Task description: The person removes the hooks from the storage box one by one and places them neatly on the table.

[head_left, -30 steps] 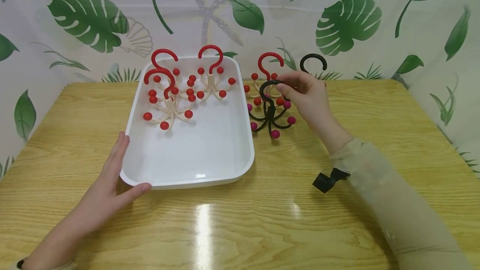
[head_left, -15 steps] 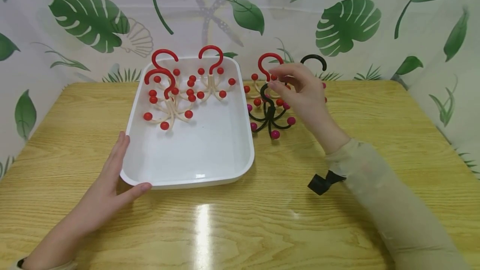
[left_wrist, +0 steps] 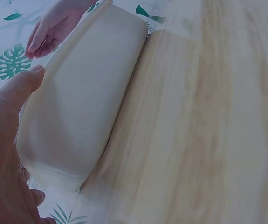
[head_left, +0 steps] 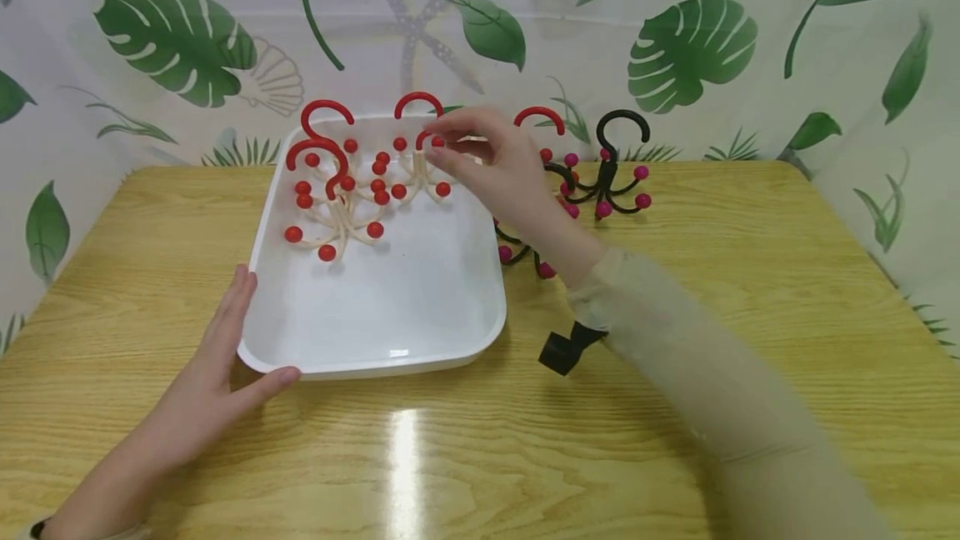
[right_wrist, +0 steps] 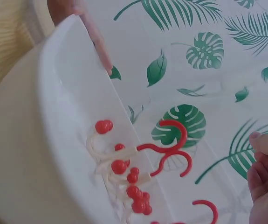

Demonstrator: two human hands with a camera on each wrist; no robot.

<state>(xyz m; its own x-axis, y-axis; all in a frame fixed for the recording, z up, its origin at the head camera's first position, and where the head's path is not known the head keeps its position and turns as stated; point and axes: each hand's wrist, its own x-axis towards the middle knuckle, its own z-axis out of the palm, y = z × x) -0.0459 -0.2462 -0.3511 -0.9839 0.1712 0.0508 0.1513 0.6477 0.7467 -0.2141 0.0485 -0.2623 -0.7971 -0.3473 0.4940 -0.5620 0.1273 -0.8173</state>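
My left hand (head_left: 202, 373) lies at the near left corner of a white tray (head_left: 382, 357), thumb on the front side and fingers along the left side. Inside the tray stand several beige multi-arm hangers with red hooks and red ball tips, one (head_left: 341, 219) nearer me and one (head_left: 420, 169) at the back right. My right hand (head_left: 502, 169) is over the tray's right edge, its bent fingertips close by the back right hanger's red hook (head_left: 420, 98). No object shows between those fingers in the right wrist view, where the hand (right_wrist: 266, 172) is at the right edge.
Right of the tray, a black hanger (head_left: 606, 177) with pink ball tips stands on the wooden table (head_left: 720, 315). Another black hanger (head_left: 547, 269) and a red-hooked one (head_left: 540, 112) are partly hidden by the right arm. A leaf-patterned backdrop (head_left: 562, 40) rises behind.
My right hand let go of the near black hanger's hook and moved left over the tray's edge. The left hand and the tray stayed put.
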